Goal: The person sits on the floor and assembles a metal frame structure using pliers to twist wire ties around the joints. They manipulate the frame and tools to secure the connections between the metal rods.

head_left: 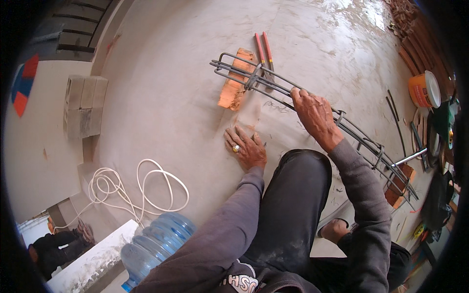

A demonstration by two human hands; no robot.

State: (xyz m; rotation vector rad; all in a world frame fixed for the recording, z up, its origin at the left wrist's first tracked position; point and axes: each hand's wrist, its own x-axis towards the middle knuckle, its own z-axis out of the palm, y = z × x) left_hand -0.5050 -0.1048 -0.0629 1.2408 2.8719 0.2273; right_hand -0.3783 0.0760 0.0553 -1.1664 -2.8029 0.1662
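Here's the right hand (315,112), fingers wrapped around the top of a long, dark-grey steel rebar cage (339,117) with squared stirrups, gripping it partway along. The cage runs slantwise through that grip: one end reaches up and left of the hand, across a rough orange clay brick (229,97); the other drops down and right, to a second, reddish clay brick (392,198). And the left hand (246,149)? Nothing in its grasp, fingers spread and slightly bent, palm down at the grey floor, just below the first brick. Up beyond the right hand, to its left, lies a pair of red-handled steel cutters (269,54), its head beside the bars.

The step in hand looks like steadying or positioning the cage over its two bricks. The next move, I'd judge, calls for a firm right-hand hold, an even lift or turn, and the left hand ready to support the near bars.
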